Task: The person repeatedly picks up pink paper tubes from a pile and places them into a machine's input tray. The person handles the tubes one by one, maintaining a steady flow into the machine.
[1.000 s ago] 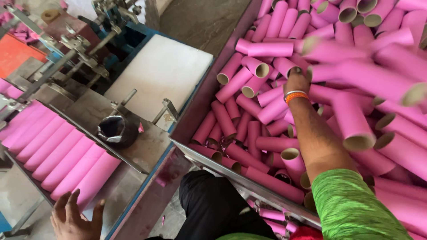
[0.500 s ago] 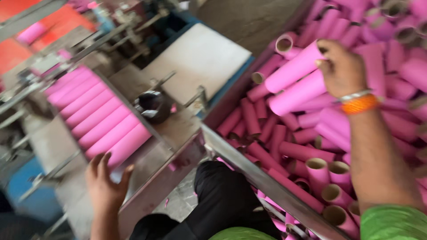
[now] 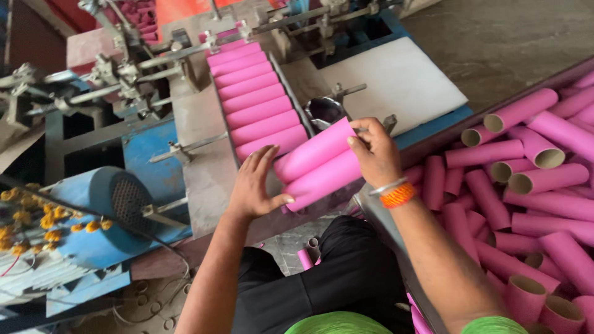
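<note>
Two pink tubes (image 3: 318, 164) were gripped between both hands, left hand (image 3: 255, 185) cupping one end, right hand (image 3: 374, 151) closed over the other, at the desk's (image 3: 204, 173) near edge; tube ends hidden.

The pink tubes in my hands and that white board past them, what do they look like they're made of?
Pink tubes: likely cardboard, matte pink outside; loose ones nearby show tan open ends. White board: smooth, matte, maybe plastic or foam; hard to tell.

Your left hand (image 3: 257, 185) covers the near ends of the 2 pink tubes (image 3: 318, 164) you hold. Tube pile (image 3: 544, 185) runs off the right edge. Top of machine frame (image 3: 124, 68) cropped.
</note>
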